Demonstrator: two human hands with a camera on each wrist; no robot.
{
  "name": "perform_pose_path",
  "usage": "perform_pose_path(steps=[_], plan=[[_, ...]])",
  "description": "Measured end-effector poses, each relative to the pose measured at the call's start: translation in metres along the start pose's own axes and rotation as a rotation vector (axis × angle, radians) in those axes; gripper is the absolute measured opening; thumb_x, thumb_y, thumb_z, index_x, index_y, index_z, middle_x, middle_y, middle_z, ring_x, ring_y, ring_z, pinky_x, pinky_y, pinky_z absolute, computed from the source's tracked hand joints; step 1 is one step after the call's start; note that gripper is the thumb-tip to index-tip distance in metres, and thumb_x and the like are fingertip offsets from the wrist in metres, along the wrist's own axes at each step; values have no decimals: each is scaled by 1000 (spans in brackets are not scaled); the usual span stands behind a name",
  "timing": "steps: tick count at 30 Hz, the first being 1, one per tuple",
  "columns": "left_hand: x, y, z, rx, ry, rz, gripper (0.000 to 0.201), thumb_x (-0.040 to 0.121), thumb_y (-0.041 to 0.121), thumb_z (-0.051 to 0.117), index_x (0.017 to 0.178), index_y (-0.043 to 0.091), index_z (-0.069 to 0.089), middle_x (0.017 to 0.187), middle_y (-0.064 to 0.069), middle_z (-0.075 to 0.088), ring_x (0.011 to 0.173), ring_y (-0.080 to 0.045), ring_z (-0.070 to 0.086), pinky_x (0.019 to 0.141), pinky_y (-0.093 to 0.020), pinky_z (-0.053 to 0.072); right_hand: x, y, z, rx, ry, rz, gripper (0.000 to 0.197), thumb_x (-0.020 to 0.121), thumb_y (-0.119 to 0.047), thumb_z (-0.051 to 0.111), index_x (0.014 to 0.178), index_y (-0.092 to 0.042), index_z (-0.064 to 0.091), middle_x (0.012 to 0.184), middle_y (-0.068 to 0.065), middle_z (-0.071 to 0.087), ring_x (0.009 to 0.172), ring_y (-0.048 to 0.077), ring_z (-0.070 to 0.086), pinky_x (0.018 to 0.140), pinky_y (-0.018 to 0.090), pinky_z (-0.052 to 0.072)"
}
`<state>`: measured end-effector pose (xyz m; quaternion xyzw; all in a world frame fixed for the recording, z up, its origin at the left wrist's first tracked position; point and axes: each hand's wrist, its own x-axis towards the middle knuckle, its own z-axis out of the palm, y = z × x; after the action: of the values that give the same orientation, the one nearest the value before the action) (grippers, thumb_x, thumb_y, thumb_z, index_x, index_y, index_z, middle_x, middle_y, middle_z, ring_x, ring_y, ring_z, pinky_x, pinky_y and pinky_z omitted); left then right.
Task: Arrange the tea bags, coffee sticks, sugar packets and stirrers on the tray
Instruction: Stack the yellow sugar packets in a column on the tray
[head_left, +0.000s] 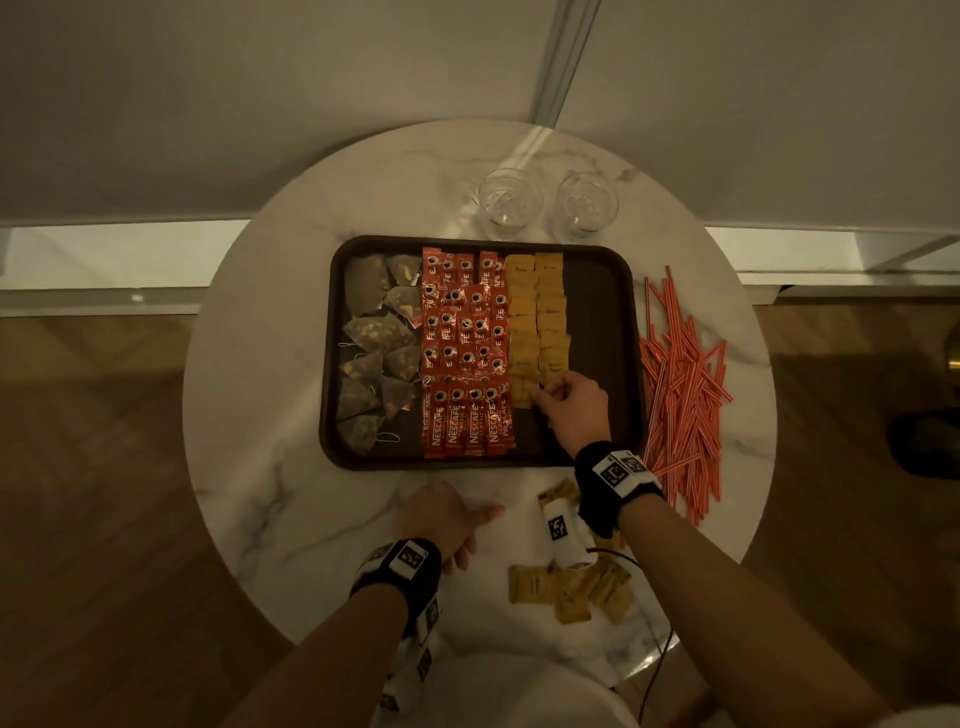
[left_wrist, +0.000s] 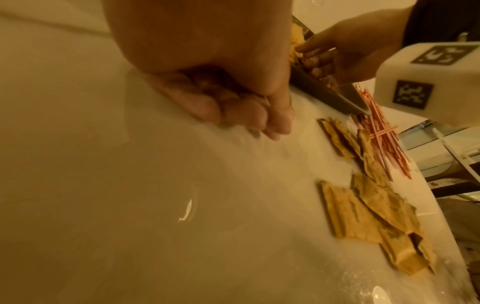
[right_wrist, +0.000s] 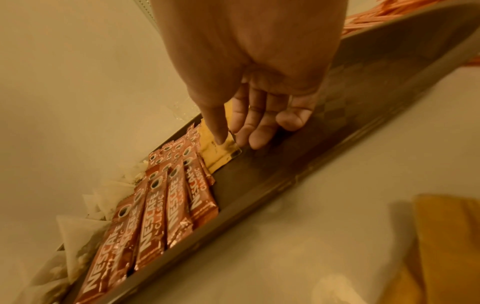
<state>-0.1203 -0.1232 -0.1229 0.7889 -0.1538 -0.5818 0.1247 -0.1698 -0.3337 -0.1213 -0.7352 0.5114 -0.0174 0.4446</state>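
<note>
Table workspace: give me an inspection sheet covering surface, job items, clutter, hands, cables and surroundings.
Surface: round marble table; dark tray on it.
Job's things: on the tray, tea bags left, coffee sticks middle, sugar packets right of them; loose sugar packets on the table in front; stirrers piled on the table right of the tray.
Clutter: two glasses behind the tray.
Hands: right hand pinches a sugar packet on the tray; left hand rests on the table, holding nothing seen.
Cables: black cable off the table's near edge.
Surroundings: wood floor; dim light.

Glossy marble table (head_left: 291, 332), matt dark tray (head_left: 613, 312), shiny foil coffee sticks (head_left: 457, 332).
</note>
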Motion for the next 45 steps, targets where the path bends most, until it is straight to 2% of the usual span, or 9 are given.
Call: perform_pose_path(steps=[4,15,23,26,32,36,39,43,45], plan=[[-1,0,1,-4,6,4,65,83,72,56,58,13,68,53,0,69,43,-10,61,65,-28,60,1,-1,1,-53,4,-5,31,84,-33,75,66,-19,53,67,-1,58,62,11,54,57,27,42],[3,-3,3,-17,6,10,65,83,72,56,60,12,69,54,0,69,42,-11,61,65,-29,59,1,-3,3,-130,-24,28,32,85,-40,72,65,-20,57,71,0,62,69,19,61,66,35,51],[3,-1,1,40,-7,-1,65,83,73,55,59,13,67,56,0,70,43,-10,62,58,-25,54,-25,-2,-14,127,-46,47,31,89,-29,72,65,-15,58,65,4,63,60,12,56,65,34,53],[1,-1,2,33,10,12,63,85,70,56,60,13,68,55,0,70,43,-10,60,59,-25,54,-50,13,-29,185,-42,-7,31,93,-27,67,66,-15,58,60,2,60,55,10,53,60,28,47],[-3,-3,2,4,34,72,66,87,67,56,66,7,74,58,-3,71,46,-14,63,59,-26,55,-100,63,-54,203,2,-24,41,97,-24,60,61,-3,59,58,9,55,55,19,48,61,35,41],[-9,-2,7,29,70,132,64,92,60,54,66,4,73,57,-4,71,49,-18,67,64,-28,58,-138,100,-55,106,-30,14,36,93,-10,62,57,-14,58,53,-2,52,51,11,44,58,30,38],[-10,-2,14,126,150,222,52,95,50,56,63,12,72,55,2,70,52,-14,68,70,-32,60,-160,125,-49,44,-108,63,31,93,-15,64,61,-13,64,55,2,57,53,12,49,57,33,43],[-17,1,25,352,239,352,30,91,47,61,76,23,70,80,8,71,78,-13,67,75,-29,55,-176,127,-42,37,-166,82,38,95,-18,63,57,-25,60,54,-6,57,45,-1,49,51,14,38],[-22,5,30,409,272,421,23,92,45,61,90,25,72,93,6,69,87,-13,62,73,-25,46,-177,123,-41,49,-144,61,40,94,-16,64,56,-27,58,54,-7,57,46,-3,50,51,13,39]])
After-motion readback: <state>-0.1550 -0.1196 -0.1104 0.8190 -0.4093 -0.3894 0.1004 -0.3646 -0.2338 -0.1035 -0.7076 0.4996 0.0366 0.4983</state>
